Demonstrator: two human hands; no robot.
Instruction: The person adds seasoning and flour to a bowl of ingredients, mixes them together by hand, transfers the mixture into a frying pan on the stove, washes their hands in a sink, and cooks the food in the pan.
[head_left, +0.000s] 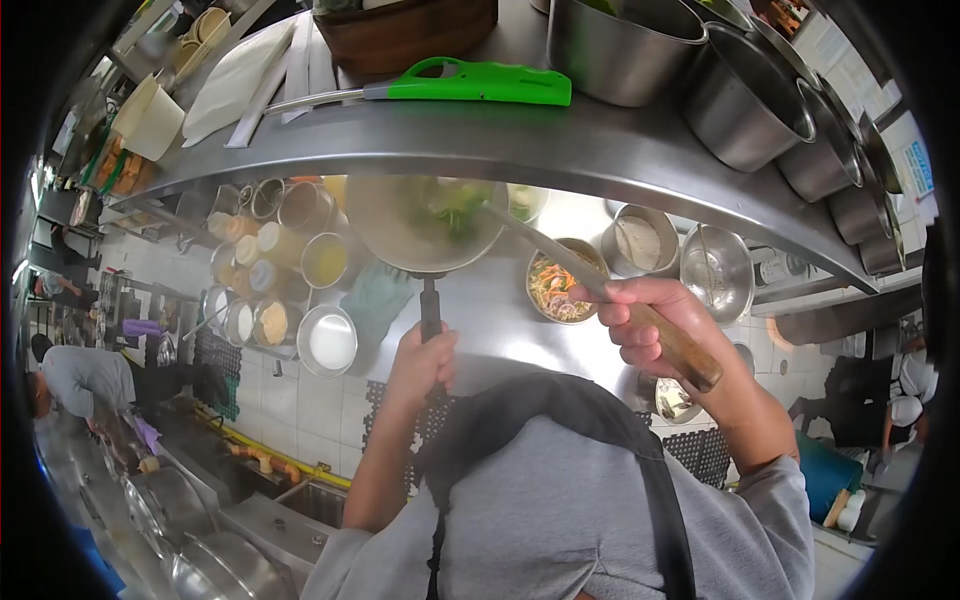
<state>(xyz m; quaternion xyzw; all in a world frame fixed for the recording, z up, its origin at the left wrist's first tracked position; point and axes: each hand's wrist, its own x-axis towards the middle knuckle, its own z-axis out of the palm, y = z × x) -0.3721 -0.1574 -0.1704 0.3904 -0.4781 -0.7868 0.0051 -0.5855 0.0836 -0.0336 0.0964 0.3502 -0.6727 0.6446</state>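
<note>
My left hand (422, 365) is wrapped round the dark handle (430, 305) of a wok (385, 232). Blurred green leafy vegetables (455, 208) lie in the wok, partly veiled by steam. My right hand (645, 320) grips a long metal cooking utensil (555, 250) by its wooden handle (672, 345). The utensil slants down to the left, its far end at the wok's right side among the greens; the shape of that end cannot be made out. Below the utensil sits a bowl of shredded vegetables (560, 290), close to my right hand but apart from it.
A steel shelf (520, 140) crosses above the wok, bearing a green lighter (470, 82) and several steel pots (625, 50). Containers of seasonings (272, 322) and a bowl of white powder (327, 340) stand left. A metal bowl (715, 270) is right. Another person (90, 380) bends at far left.
</note>
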